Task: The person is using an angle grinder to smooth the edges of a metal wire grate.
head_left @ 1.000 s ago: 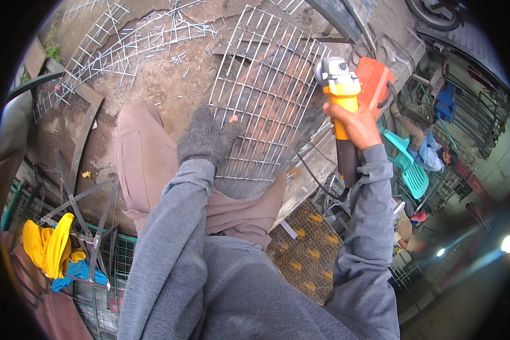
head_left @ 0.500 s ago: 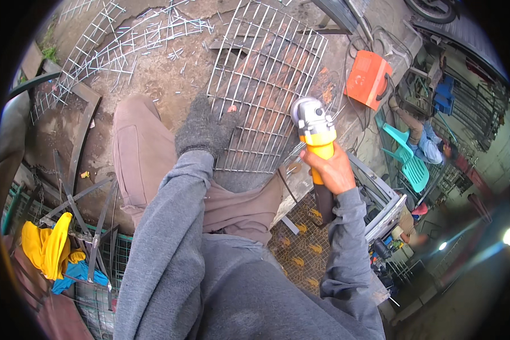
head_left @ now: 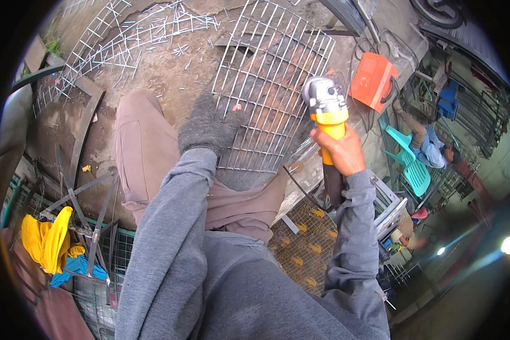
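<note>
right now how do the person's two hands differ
The left hand wears a grey knitted glove; the right hand is bare. The left rests flat on the grey wire mesh panel; the right is shut around the yellow and grey angle grinder, held at the panel's right edge. Both come from grey sleeves.

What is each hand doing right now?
Left hand: in a grey knit glove, resting on the grey wire mesh panel.
Right hand: bare, closed around the yellow angle grinder.

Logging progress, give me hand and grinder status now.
Left hand gloved, pressing wire grid. Right hand gripping angle grinder over grid's edge. Nothing between.
</note>
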